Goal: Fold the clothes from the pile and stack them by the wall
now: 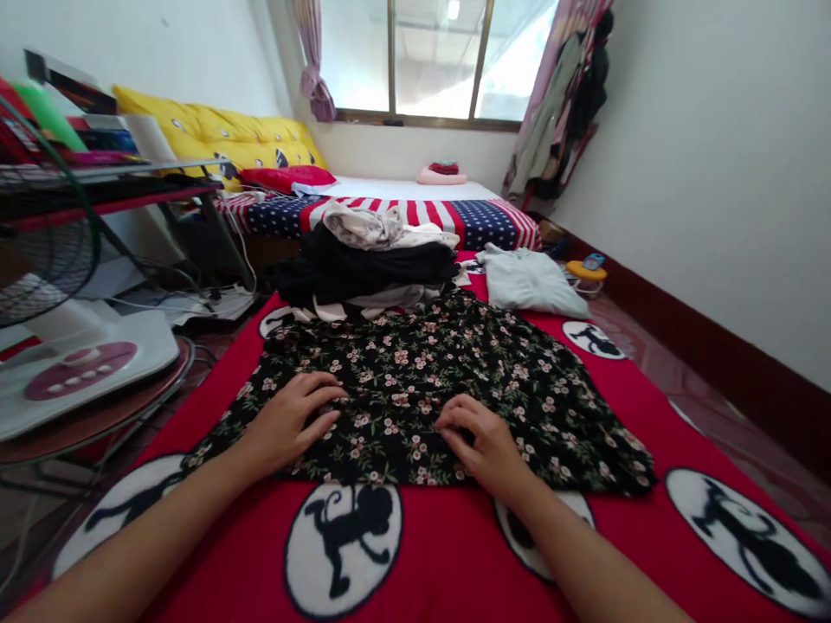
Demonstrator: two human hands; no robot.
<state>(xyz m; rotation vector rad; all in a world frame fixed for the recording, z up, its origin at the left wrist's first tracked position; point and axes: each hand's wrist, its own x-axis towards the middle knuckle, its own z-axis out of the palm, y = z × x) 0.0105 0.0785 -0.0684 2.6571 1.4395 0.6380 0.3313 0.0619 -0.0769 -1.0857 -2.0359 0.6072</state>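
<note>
A black garment with small pink flowers (454, 372) lies spread out on a red blanket printed with black monkeys in white circles (649, 389). My left hand (292, 422) rests flat on the garment's near left part, fingers stretched out and open. On the near middle of the cloth, my right hand (477, 441) presses with its fingers curled, and whether it pinches the fabric does not show. Both forearms come in from the bottom edge.
Behind the garment is a pile of folded clothes (370, 260), black and pale, and a grey-white garment (532, 281) to its right. A fan's white base (78, 363) and cage stand at the left. A flag-patterned mattress (415, 216) lies beneath the window.
</note>
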